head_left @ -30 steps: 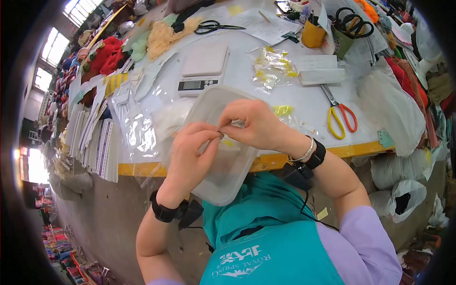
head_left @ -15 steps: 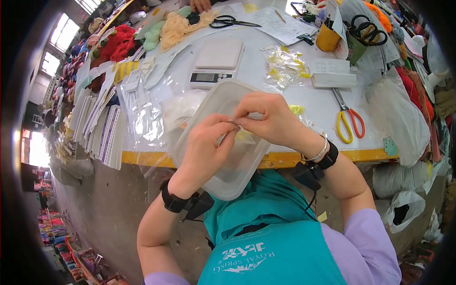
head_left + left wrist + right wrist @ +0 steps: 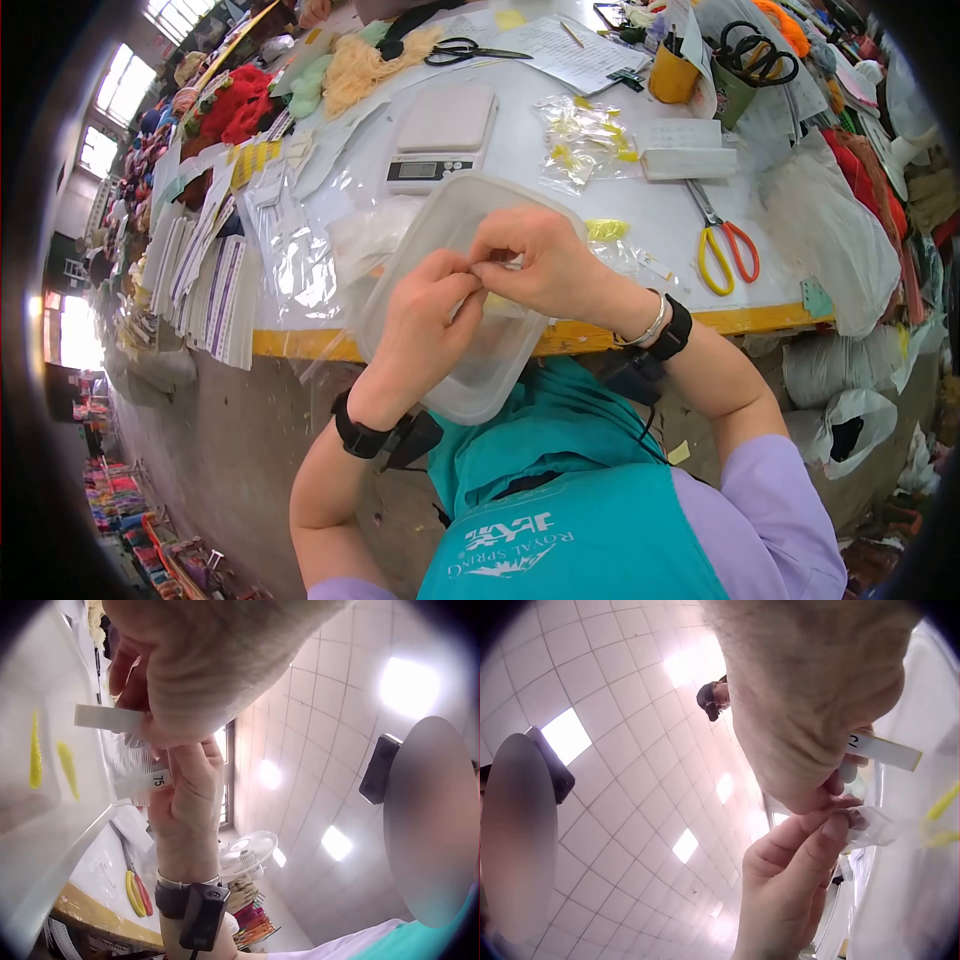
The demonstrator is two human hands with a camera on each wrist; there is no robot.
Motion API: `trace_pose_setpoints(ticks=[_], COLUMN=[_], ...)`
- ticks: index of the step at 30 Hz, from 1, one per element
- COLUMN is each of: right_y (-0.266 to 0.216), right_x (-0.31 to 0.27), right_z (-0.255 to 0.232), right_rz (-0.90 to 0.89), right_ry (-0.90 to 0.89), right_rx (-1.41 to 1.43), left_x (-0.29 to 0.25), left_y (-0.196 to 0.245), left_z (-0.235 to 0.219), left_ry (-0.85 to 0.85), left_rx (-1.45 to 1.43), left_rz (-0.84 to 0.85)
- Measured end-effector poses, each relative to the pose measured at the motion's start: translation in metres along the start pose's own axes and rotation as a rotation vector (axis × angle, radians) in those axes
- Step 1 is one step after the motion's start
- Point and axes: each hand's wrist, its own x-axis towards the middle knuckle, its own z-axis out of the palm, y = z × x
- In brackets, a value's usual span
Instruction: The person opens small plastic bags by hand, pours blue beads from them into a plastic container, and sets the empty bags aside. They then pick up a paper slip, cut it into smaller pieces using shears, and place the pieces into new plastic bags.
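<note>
Over a translucent plastic bin [image 3: 475, 395], my two hands meet fingertip to fingertip. My left hand [image 3: 418, 315] pinches a small clear plastic bag [image 3: 870, 829] between thumb and forefinger. My right hand [image 3: 535, 262] grips the same bag from the other side, its curled fingers also around a white paper strip [image 3: 889, 752]. In the left wrist view a label printed "75" [image 3: 157, 778] shows by the right hand's fingers, and crinkled clear film lies next to it. Yellow strips [image 3: 35, 754] lie inside the bin. The fingers hide much of the bag in the head view.
Beyond the bin stands a digital scale [image 3: 440, 130]. To its right lie clear bags with yellow pieces [image 3: 585, 140], a folded white card [image 3: 688, 163] and red-and-yellow-handled scissors [image 3: 725, 250]. Plastic sleeves [image 3: 300, 265] and stacked cards [image 3: 215, 300] lie at the left.
My hands stay pinched together over the bin, with small finger shifts. The head view sways slightly. Another person's hand at the far table edge has moved left.
</note>
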Motion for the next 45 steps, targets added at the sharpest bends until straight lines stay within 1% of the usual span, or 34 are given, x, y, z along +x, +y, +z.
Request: trace_pose_setpoints(ticks=[2, 5, 8, 11, 14, 17, 20, 23, 26, 29, 35, 38, 41, 44, 45], right_y=[-0.001, -0.002, -0.001, -0.002, -0.007, -0.005, -0.006, -0.004, -0.005, -0.005, -0.012, -0.016, -0.006, -0.003, 0.0], right_x=[-0.002, -0.006, -0.01, -0.011, -0.014, -0.019, -0.022, -0.027, -0.03, -0.032, -0.029, -0.022, -0.013, -0.001, 0.004], right_z=[0.002, 0.001, -0.002, -0.002, -0.006, -0.005, -0.006, -0.006, -0.003, -0.003, -0.017, -0.029, -0.039, -0.055, -0.059], right_rz=[0.022, 0.025, -0.163, -0.155, -0.133, -0.176, -0.224, -0.196, -0.229, -0.234, -0.178, -0.082, -0.144, -0.116, -0.139], right_ry=[0.019, 0.042, 0.043, 0.052, 0.056, 0.118, 0.146, 0.168, 0.193, 0.234, 0.157, 0.104, 0.022, -0.073, -0.066], right_rx=[0.045, -0.031, -0.247, -0.288, -0.28, -0.33, -0.355, -0.295, -0.33, -0.347, -0.387, -0.339, -0.212, -0.216, -0.194], left_x=[-0.001, -0.002, -0.005, -0.006, -0.009, -0.011, -0.011, -0.015, -0.018, -0.019, -0.019, -0.013, -0.004, 0.009, 0.012], left_y=[0.004, 0.007, 0.002, 0.006, 0.005, 0.007, 0.008, 0.01, 0.015, 0.019, 0.024, 0.024, 0.025, 0.021, 0.019], left_z=[-0.003, -0.008, -0.006, -0.006, -0.008, -0.011, -0.009, -0.012, -0.014, -0.015, -0.017, -0.018, -0.017, -0.017, -0.016], left_ry=[0.001, 0.018, 0.023, 0.009, 0.038, 0.012, 0.028, 0.029, 0.002, 0.001, 0.019, 0.038, 0.048, 0.041, 0.043], left_rx=[-0.042, -0.049, 0.028, -0.036, -0.076, -0.042, -0.074, -0.055, -0.006, -0.021, 0.002, 0.004, 0.021, -0.016, -0.026], left_rz=[-0.052, -0.078, 0.021, -0.073, -0.106, -0.094, -0.099, -0.115, -0.126, -0.127, -0.124, -0.124, -0.142, -0.135, -0.132])
